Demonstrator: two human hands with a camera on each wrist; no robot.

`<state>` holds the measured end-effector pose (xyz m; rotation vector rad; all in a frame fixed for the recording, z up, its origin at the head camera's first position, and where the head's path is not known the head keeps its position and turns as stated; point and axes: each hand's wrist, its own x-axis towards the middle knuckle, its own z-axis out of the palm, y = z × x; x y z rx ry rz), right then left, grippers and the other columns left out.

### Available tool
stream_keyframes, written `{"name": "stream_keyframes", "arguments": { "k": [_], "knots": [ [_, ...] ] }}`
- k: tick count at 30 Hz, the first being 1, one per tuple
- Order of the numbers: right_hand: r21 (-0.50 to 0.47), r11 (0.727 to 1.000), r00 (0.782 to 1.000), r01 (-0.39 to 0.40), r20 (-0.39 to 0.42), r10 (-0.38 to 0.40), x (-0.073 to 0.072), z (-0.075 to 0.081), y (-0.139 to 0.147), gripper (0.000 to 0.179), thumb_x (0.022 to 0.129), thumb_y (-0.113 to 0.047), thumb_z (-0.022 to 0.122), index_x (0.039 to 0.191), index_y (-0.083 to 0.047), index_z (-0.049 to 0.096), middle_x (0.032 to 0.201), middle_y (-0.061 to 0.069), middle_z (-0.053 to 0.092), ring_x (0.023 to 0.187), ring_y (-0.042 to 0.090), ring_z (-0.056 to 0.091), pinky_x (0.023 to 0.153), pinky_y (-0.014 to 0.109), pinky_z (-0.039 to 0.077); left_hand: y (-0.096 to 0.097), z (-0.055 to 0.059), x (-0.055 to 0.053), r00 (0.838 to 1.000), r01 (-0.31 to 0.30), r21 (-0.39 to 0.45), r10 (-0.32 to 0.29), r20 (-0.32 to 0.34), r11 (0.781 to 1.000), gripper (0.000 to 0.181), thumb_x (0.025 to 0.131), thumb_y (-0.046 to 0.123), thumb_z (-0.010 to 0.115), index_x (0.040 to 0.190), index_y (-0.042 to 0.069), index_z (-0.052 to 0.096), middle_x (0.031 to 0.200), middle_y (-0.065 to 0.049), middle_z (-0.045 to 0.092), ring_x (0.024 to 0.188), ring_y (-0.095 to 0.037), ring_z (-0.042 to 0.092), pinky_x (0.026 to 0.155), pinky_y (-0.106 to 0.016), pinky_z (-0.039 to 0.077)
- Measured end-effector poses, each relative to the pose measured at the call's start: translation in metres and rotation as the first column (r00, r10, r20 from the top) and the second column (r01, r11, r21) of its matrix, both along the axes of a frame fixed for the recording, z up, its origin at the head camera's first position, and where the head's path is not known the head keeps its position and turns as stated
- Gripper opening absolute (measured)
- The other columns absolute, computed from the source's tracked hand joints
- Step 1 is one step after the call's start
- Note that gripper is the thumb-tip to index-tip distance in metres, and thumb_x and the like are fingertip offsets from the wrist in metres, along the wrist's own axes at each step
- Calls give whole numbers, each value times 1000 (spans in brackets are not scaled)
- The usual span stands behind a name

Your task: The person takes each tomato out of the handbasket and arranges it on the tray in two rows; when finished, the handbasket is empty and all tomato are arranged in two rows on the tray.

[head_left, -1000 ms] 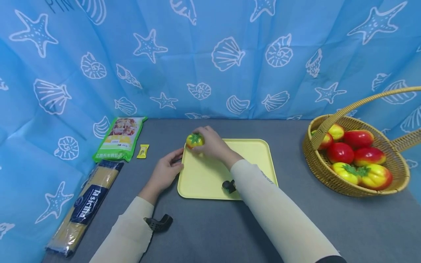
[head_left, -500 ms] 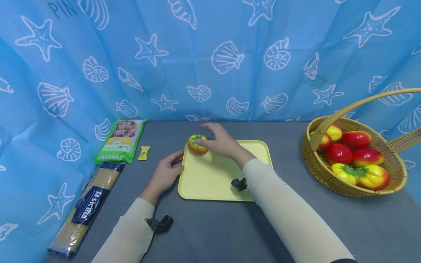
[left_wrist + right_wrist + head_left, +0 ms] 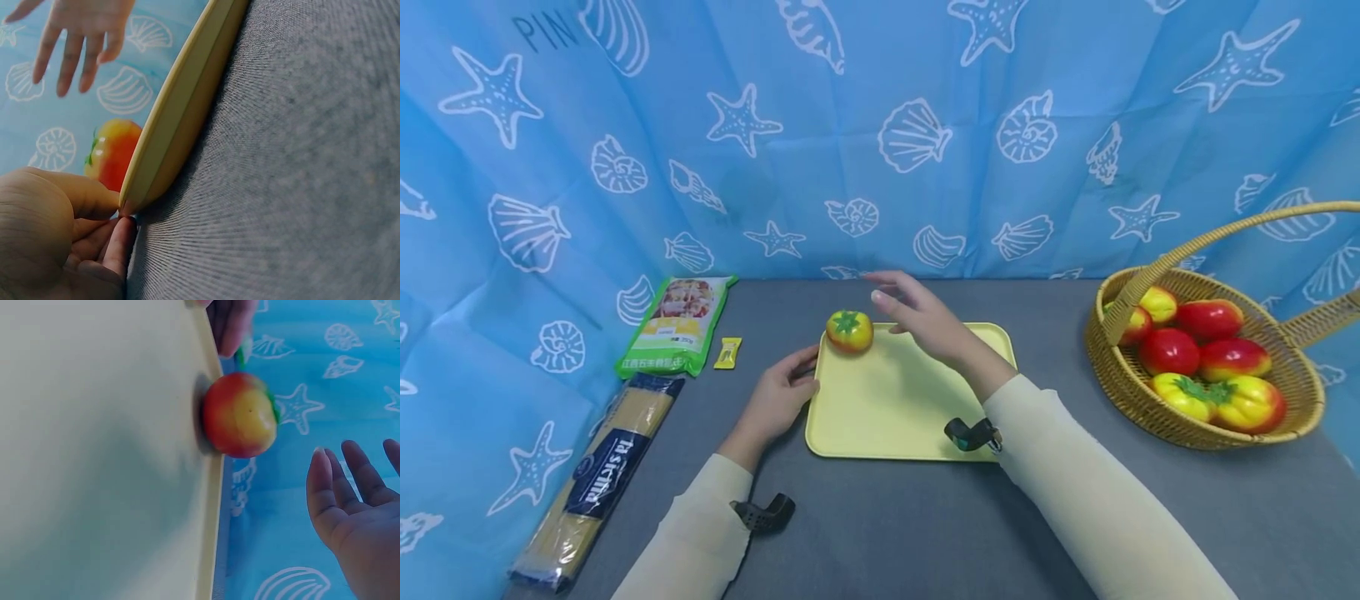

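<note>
A yellow-and-red tomato (image 3: 850, 332) with a green leafy top sits in the far left corner of a pale yellow tray (image 3: 895, 408). My left hand (image 3: 778, 400) pinches the tray's left rim; in the left wrist view its thumb (image 3: 94, 197) lies on the rim with fingers against the outside. My right hand (image 3: 928, 321) hovers over the far side of the tray, fingers apart and holding nothing, to the right of the tomato. The right wrist view shows the tomato (image 3: 240, 415) and the right hand (image 3: 362, 519) well apart.
On the right stands a wicker basket (image 3: 1120, 392) with a tall handle, holding several red and yellow fruits. To the left lie a green food bag (image 3: 677, 325), a small yellow packet (image 3: 727, 352) and a pack of pasta (image 3: 598, 479). A blue shell-print curtain (image 3: 850, 125) hangs behind.
My right hand has let go of the tomato and drawn back to the right, its fingers spreading. The tomato stays in the tray's corner. The left hand keeps its place on the rim.
</note>
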<state>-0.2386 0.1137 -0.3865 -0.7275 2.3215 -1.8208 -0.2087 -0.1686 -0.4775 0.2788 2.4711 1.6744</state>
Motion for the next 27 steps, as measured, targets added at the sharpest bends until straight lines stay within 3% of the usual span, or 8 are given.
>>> {"name": "stream_keyframes", "arguments": {
  "k": [6, 14, 20, 24, 27],
  "knots": [
    [-72, 997, 999, -40, -12, 39, 21, 9, 16, 61, 114, -41, 48, 161, -3, 46, 154, 21, 54, 137, 34, 56, 100, 59, 55, 1, 0, -1, 1000, -2, 2, 2, 6, 1000, 59, 107, 3, 63, 164, 3, 47, 156, -19, 56, 137, -34, 60, 110, -45, 53],
    [-158, 981, 992, -114, -73, 103, 46, 11, 40, 76, 112, -59, 49, 161, 0, 44, 151, 23, 54, 137, 45, 54, 98, 56, 56, 2, 1, 0, 1000, -16, -4, 16, 8, 1000, 59, 107, 3, 63, 164, 4, 48, 156, -19, 56, 136, -33, 61, 110, -45, 53],
    [-242, 956, 980, -168, -143, 136, 63, 14, 61, 72, 115, -49, 47, 158, 8, 42, 148, 31, 52, 134, 48, 53, 97, 49, 57, 2, -2, -1, 1000, -20, -10, 20, 14, 1000, 59, 107, 4, 64, 164, 4, 48, 157, -18, 56, 137, -32, 61, 111, -47, 52],
    [-283, 938, 972, -199, -181, 152, 71, 16, 76, 67, 115, -47, 46, 159, 3, 44, 148, 35, 50, 134, 48, 53, 98, 48, 56, 2, -3, -1, 1000, -24, -14, 24, 16, 1000, 59, 107, 4, 64, 164, 5, 48, 157, -18, 56, 137, -32, 61, 111, -47, 53],
    [-287, 935, 967, -211, -201, 156, 78, 20, 89, 66, 114, -50, 46, 161, -4, 46, 150, 30, 51, 136, 46, 52, 101, 48, 55, 2, -2, -1, 999, -26, -15, 26, 18, 1000, 59, 107, 3, 64, 164, 5, 48, 157, -18, 56, 137, -31, 61, 111, -46, 53]
  ]
}}
